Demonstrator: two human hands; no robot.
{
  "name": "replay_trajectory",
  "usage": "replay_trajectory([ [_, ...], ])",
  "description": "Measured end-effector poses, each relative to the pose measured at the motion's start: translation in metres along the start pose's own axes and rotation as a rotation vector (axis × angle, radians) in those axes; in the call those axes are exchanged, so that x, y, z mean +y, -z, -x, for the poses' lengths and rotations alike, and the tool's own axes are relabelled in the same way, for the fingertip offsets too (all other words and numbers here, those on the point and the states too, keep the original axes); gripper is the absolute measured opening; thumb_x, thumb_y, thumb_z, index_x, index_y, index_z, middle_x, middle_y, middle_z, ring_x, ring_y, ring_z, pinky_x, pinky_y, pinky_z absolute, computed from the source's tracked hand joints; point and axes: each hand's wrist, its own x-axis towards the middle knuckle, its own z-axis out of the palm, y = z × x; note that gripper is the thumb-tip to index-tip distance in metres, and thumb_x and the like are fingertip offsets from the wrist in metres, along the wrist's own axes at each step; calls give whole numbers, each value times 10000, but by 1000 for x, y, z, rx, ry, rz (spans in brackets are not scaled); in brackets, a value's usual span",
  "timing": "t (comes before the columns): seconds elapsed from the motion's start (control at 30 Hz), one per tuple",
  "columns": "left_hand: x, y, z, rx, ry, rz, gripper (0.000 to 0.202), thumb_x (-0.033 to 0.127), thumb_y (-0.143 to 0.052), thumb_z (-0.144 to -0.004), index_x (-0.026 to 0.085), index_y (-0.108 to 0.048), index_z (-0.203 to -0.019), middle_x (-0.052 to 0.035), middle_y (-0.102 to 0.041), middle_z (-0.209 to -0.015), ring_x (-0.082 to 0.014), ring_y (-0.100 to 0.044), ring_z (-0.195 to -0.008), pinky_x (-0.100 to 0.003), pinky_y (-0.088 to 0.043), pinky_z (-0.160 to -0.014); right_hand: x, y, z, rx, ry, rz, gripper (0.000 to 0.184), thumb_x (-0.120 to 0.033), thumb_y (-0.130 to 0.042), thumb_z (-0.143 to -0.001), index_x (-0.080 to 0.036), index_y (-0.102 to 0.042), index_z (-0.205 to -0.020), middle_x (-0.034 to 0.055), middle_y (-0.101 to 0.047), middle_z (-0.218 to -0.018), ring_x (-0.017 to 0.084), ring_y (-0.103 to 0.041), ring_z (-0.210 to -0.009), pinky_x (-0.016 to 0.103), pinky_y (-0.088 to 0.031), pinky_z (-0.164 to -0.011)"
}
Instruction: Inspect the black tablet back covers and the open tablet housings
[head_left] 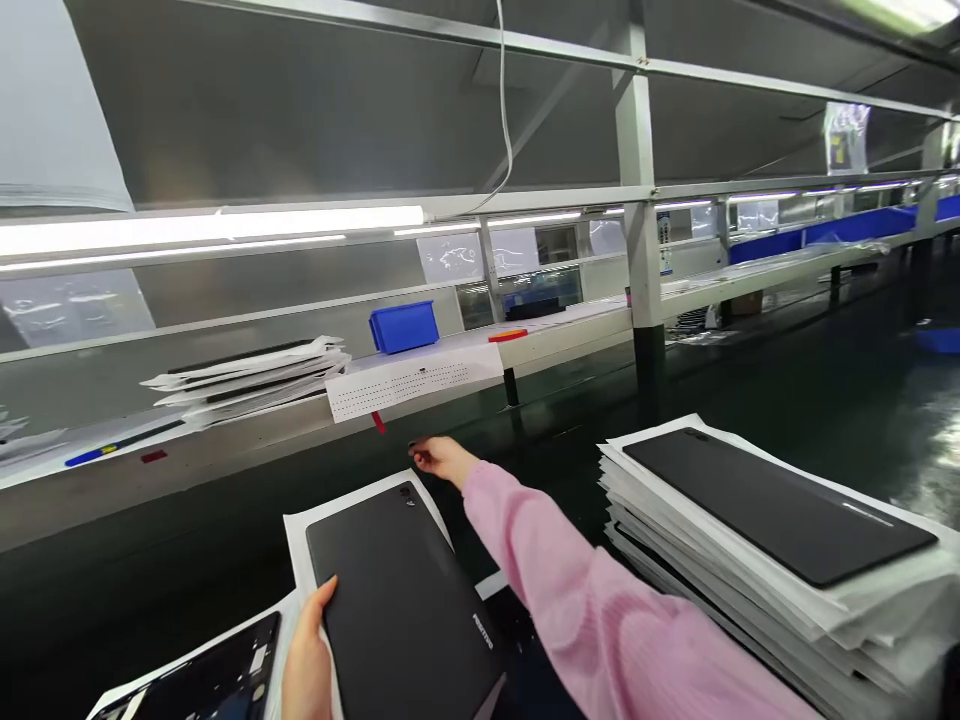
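Note:
My left hand [307, 655] grips the near left edge of a black tablet back cover [401, 600], thumb on top. The cover lies on a white sheet [296, 535] and shows a small camera hole at its far corner. My right hand [442, 460], in a pink sleeve, reaches past the cover's far corner. Its fingers are pinched on something small and dark that I cannot make out. Another black panel with inner parts [214, 685] lies at the bottom left on white sheeting.
A tall stack of black covers layered with white sheets [757, 560] stands at the right. The dark green belt [787, 400] runs beyond it. A white shelf [262, 425] behind carries a stack of sheets [251, 380], a perforated card [412, 385] and a blue bin [403, 326].

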Motion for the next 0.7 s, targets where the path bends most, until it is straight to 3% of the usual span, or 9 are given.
replay_trajectory([
  [0.17, 9, -4, 0, 77, 117, 51, 272, -2, -546, -766, 183, -695, -632, 16, -674, -589, -121, -587, -485, -189, -441, -447, -4, 50, 16, -75, 92, 285, 166, -285, -639, -994, -130, -643, -1053, 35, -660, -955, 150, -650, -736, 290, -574, -643],
  [0.27, 9, -5, 0, 115, 110, 75, 313, -17, -509, -789, 180, -710, -654, 22, -671, -583, -115, -572, -468, -180, -431, -435, -3, 65, 42, -182, 207, 396, 117, -240, -666, -968, -125, -658, -944, -7, -644, -805, 118, -599, -619, 243, -520, -569],
  [0.37, 5, -6, -1, 108, 132, 89, 307, 24, -507, -836, 175, -719, -675, 4, -685, -612, -137, -603, -509, -192, -458, -454, -2, 64, 66, -276, 319, 475, 34, -172, -697, -884, -148, -721, -886, -4, -667, -739, 135, -594, -631, 240, -464, -559],
  [0.47, 1, -6, -3, 108, 92, 75, 324, 24, -504, -859, 184, -725, -683, 4, -713, -689, -132, -631, -584, -176, -482, -504, -1, 55, 77, -296, 425, 527, 111, -145, -682, -801, -196, -779, -823, 25, -699, -824, 167, -604, -731, 257, -431, -585],
  [0.57, -2, -1, -7, 101, 38, 32, 369, -49, -479, -819, 191, -732, -697, 22, -716, -737, -105, -600, -575, -153, -462, -508, 5, 48, 76, -284, 489, 560, 141, -157, -672, -760, -217, -797, -781, 35, -670, -877, 168, -583, -736, 258, -396, -558],
  [0.7, -8, 6, -10, 75, -35, -38, 304, -7, -534, -808, 206, -746, -759, 21, -717, -762, -131, -637, -639, -175, -492, -557, 13, 46, 69, -249, 540, 565, 176, -209, -634, -785, -226, -806, -820, 49, -640, -904, 177, -595, -762, 258, -400, -550],
])
